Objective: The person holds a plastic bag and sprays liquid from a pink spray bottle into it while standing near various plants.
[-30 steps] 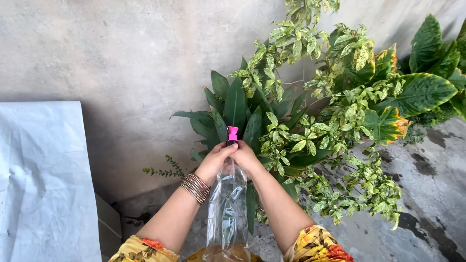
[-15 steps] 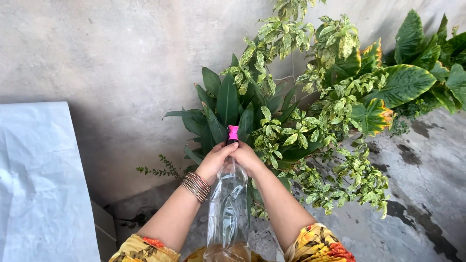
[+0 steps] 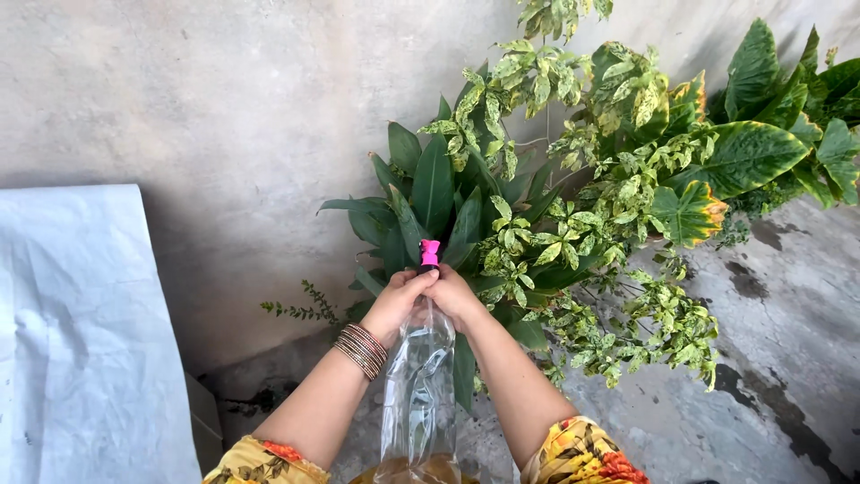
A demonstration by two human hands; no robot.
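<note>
Left hand: the left hand (image 3: pixel 397 302) is curled shut around the neck of a clear plastic spray bottle (image 3: pixel 419 394), its fingers wrapped over the top from the left; stacked bronze-coloured bangles (image 3: pixel 360 349) ring its wrist
Right hand: the right hand (image 3: pixel 457 297) is closed on the same neck from the right; its fingers meet those of the left hand just under the nozzle
Bottle: it runs from the bottom edge of the view up to the hands, tilted away from the person; a little amber liquid sits at its lower end; its walls look dented and crinkled
Nozzle: a pink spray nozzle (image 3: pixel 429 252) sticks out above the joined hands; it points into the foliage
Plants: a dark green broad-leaved plant (image 3: pixel 430 193) stands just behind the nozzle; a variegated yellow-green shrub (image 3: pixel 582 224) spreads to its right; large-leaved croton-like foliage (image 3: pixel 743 152) fills the upper right
Surroundings: a rough concrete wall (image 3: pixel 224 108) rises behind; a stained concrete floor (image 3: pixel 788 341) lies at right; a white sheet (image 3: pixel 81 341) covers the lower left
Sleeves: yellow floral sleeves (image 3: pixel 582 453) show at the bottom edge
</note>
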